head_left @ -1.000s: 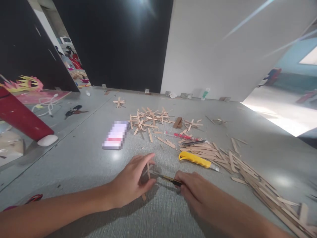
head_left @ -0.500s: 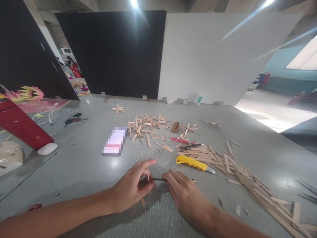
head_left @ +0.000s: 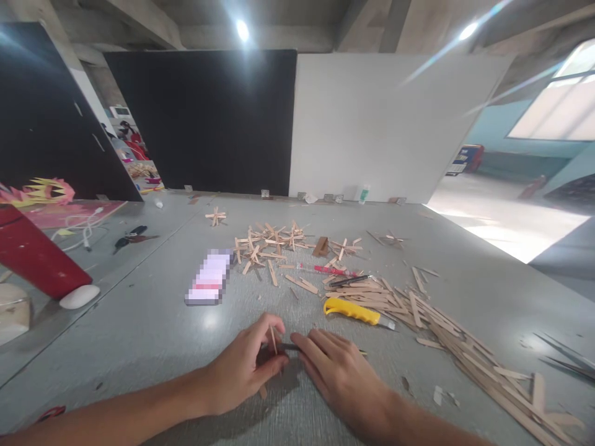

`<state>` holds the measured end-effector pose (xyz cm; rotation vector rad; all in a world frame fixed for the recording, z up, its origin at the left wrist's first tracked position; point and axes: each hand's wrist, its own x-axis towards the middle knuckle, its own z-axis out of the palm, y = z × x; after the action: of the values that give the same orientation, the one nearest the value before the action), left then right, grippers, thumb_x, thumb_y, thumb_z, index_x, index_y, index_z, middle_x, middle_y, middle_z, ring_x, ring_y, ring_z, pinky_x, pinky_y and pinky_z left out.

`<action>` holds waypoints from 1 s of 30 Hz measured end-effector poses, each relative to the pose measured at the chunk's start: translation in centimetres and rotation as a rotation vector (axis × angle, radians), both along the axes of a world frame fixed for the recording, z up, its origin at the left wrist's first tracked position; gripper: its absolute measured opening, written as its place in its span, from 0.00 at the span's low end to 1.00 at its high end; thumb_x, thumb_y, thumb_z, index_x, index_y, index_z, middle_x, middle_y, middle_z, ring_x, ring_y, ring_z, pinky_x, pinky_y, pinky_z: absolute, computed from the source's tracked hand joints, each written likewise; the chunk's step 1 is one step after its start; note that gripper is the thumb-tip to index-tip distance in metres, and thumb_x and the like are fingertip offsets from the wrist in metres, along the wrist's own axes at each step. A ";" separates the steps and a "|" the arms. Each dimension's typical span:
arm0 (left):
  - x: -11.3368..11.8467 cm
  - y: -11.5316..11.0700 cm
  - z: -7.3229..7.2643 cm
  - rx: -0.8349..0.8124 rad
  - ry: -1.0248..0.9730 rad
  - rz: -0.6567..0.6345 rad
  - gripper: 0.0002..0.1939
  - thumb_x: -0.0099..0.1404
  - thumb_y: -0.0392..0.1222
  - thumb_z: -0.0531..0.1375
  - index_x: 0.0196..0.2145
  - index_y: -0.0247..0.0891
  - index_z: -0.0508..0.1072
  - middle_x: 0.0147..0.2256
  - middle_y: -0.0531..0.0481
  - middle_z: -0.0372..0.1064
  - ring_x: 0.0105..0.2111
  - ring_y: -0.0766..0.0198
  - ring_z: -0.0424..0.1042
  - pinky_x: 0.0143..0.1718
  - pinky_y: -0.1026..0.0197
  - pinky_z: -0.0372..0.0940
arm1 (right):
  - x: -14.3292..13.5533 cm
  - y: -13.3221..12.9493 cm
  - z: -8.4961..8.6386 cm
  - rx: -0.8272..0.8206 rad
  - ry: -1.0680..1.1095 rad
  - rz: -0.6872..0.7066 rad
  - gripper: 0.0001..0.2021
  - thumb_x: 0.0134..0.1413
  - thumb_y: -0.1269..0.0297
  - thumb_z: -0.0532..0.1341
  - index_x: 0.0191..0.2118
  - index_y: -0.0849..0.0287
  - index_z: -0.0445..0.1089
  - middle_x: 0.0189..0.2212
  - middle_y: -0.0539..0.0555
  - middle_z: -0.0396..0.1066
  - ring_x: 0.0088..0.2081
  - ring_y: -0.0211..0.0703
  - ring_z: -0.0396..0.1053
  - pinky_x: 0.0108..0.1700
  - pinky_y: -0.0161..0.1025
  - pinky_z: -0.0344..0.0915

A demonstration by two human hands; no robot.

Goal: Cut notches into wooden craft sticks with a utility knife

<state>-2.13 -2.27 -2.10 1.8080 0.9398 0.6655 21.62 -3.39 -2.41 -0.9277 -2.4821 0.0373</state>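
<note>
Stick in L hand; red bottle, contents hidden.

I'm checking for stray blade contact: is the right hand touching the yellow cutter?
Apart. The head view shows a strip of grey tabletop between the right hand and the yellow cutter.

Dark tool part-hid by R hand; phone scrn blurred.
</note>
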 end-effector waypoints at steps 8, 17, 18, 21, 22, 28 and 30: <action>0.9 -0.6 0.4 -0.083 -0.077 0.013 0.12 0.74 0.43 0.59 0.45 0.45 0.56 0.32 0.55 0.69 0.26 0.67 0.64 0.21 0.70 0.63 | 0.0 0.0 -1.0 0.037 -0.016 -0.024 0.21 0.82 0.63 0.38 0.41 0.55 0.64 0.32 0.50 0.70 0.26 0.41 0.70 0.27 0.39 0.58; 1.2 -0.5 0.0 -0.203 -0.118 0.077 0.17 0.73 0.49 0.61 0.44 0.47 0.53 0.31 0.57 0.66 0.26 0.66 0.62 0.20 0.69 0.61 | 0.1 -0.1 -1.3 0.037 0.014 -0.080 0.21 0.82 0.63 0.38 0.39 0.56 0.63 0.30 0.49 0.70 0.25 0.39 0.71 0.26 0.39 0.55; 1.2 -0.5 0.2 -0.180 -0.109 0.065 0.17 0.72 0.46 0.61 0.44 0.46 0.53 0.30 0.58 0.65 0.26 0.67 0.61 0.22 0.69 0.59 | 0.1 -0.1 -1.2 0.042 0.017 -0.080 0.21 0.82 0.63 0.39 0.38 0.56 0.63 0.29 0.49 0.69 0.25 0.39 0.70 0.26 0.39 0.55; 1.2 -0.5 0.8 -0.125 -0.070 0.037 0.18 0.69 0.41 0.63 0.41 0.45 0.53 0.28 0.61 0.62 0.25 0.68 0.59 0.27 0.66 0.55 | 0.0 -0.1 -0.6 0.075 0.028 -0.073 0.21 0.82 0.63 0.40 0.36 0.56 0.62 0.28 0.48 0.68 0.24 0.39 0.69 0.27 0.39 0.56; 1.2 -0.5 0.9 -0.121 -0.066 0.033 0.18 0.68 0.40 0.64 0.41 0.45 0.53 0.27 0.62 0.61 0.25 0.68 0.58 0.27 0.66 0.54 | 0.0 -0.1 -0.4 0.087 0.029 -0.067 0.21 0.82 0.63 0.40 0.36 0.56 0.63 0.28 0.48 0.68 0.24 0.39 0.68 0.27 0.38 0.56; 1.1 -0.4 0.8 -0.198 -0.127 0.047 0.18 0.69 0.41 0.62 0.40 0.46 0.52 0.29 0.61 0.63 0.23 0.70 0.59 0.23 0.69 0.54 | 0.0 0.2 0.2 0.127 -0.001 -0.046 0.22 0.82 0.63 0.40 0.36 0.57 0.65 0.28 0.49 0.68 0.24 0.39 0.67 0.26 0.40 0.56; 1.1 -0.3 0.6 -0.193 -0.135 0.053 0.18 0.70 0.42 0.62 0.40 0.46 0.51 0.28 0.60 0.63 0.23 0.70 0.59 0.22 0.69 0.55 | 0.1 0.3 0.4 0.128 0.000 -0.045 0.22 0.82 0.63 0.41 0.36 0.57 0.65 0.27 0.49 0.68 0.24 0.39 0.67 0.25 0.40 0.57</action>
<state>-1.00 -2.59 -1.47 1.5535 0.9312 0.6966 21.68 -3.08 -2.02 -0.9279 -2.4312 -0.1352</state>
